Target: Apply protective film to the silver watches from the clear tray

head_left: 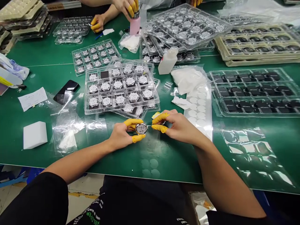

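Note:
My left hand (124,132), with yellow finger cots, grips a round silver watch case (141,128) by its edge. Its back, printed with a CE mark, faces up toward me. Just to the right, my right hand (172,125) has its yellow-covered thumb and forefinger closed in a pinch. A thin pale line shows between those fingertips and the case, too fine to name. A small yellow and white piece (156,115) appears behind the right fingers. Beyond both hands lies a clear tray (87,109) of similar watch cases, one of its pockets without a case.
A white bottle (167,61), a sheet of round white stickers (199,109) and a tray of black parts (253,90) are to the right. At left lie a white block (35,135), a phone (66,91) and clear film (67,131). Another person's hands (126,7) work across the table.

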The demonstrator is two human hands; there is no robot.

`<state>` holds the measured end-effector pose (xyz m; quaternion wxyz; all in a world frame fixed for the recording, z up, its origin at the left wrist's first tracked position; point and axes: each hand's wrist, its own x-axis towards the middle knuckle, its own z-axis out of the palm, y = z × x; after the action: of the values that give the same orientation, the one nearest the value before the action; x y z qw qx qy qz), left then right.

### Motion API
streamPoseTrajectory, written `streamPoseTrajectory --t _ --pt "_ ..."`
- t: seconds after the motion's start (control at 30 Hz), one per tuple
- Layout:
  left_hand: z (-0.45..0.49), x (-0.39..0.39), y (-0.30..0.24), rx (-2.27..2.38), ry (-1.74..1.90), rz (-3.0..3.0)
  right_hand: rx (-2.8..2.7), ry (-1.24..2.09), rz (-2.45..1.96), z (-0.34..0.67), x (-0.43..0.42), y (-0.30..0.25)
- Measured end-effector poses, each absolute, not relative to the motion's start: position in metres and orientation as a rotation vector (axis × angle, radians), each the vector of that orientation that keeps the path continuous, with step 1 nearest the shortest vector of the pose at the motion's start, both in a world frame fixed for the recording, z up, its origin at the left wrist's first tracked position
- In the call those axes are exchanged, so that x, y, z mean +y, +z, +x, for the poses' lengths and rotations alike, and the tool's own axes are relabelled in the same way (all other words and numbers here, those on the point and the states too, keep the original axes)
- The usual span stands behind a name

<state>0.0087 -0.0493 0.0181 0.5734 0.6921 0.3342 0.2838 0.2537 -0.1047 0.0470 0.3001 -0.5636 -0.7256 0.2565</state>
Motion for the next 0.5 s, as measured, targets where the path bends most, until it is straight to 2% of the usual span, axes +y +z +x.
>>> streamPoseTrajectory --t 0.27,0.4,0.5 --pt "0.014 -0.046 0.022 0.837 0.554 1.264 -2.096 0.444 -1.468 0.252 -0.107 0.046" --pt "0.014 -0.046 0.021 0.848 0.547 1.225 -1.818 0.805 -1.269 0.251 -0.111 0.062" --pt "0.014 -0.047 0.018 0.841 0.559 1.281 -1.419 1.016 -1.299 0.238 -0.113 0.061"
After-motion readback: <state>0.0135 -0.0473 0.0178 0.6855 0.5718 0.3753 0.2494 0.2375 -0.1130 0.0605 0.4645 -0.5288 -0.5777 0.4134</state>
